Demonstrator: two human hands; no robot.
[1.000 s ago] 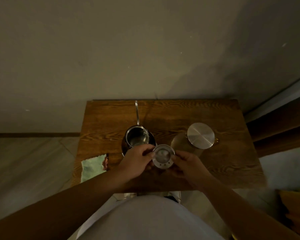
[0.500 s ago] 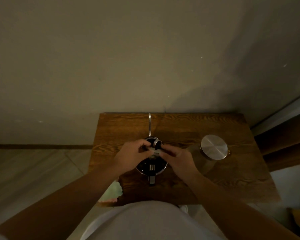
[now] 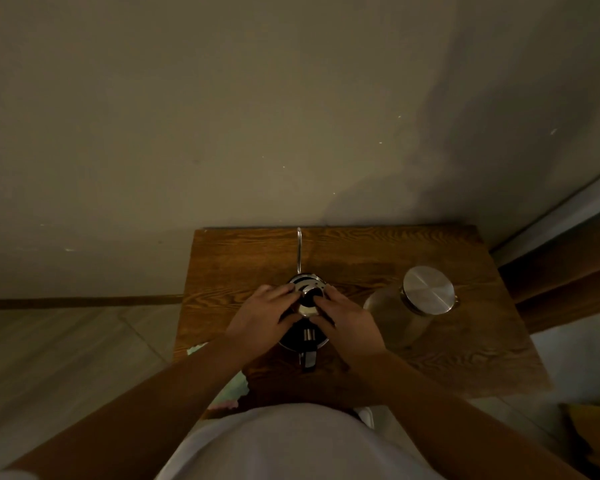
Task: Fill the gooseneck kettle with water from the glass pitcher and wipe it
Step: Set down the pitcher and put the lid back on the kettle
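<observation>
Changed since a second ago: the lid [image 3: 307, 299] was being held in front of the open kettle [image 3: 303, 336] back then, now it's sitting on top of the kettle's opening with both hands on it.
Left hand [image 3: 265, 318]: fingers curled around the left side of the lid, thumb down by its near edge, so it's gripping the lid.
Right hand [image 3: 347, 322]: same deal on the right side, fingertips pinching the lid rim and the dark knob area.
Kettle: stands upright in the middle of the wooden table [image 3: 465, 358], thin gooseneck spout [image 3: 299, 251] pointing away toward the wall, handle [image 3: 309, 358] pointing back at the person.
Glass pitcher [image 3: 400, 315]: to the right of the kettle, well apart from the hands, round metal cap [image 3: 428, 289] on top. Too dim to say how much water is in it.
Cloth [image 3: 234, 389]: pale greenish, at the near left edge of the table, mostly hidden under the left forearm.
Lighting: pretty dark, can't tell if the lid is fully seated.
</observation>
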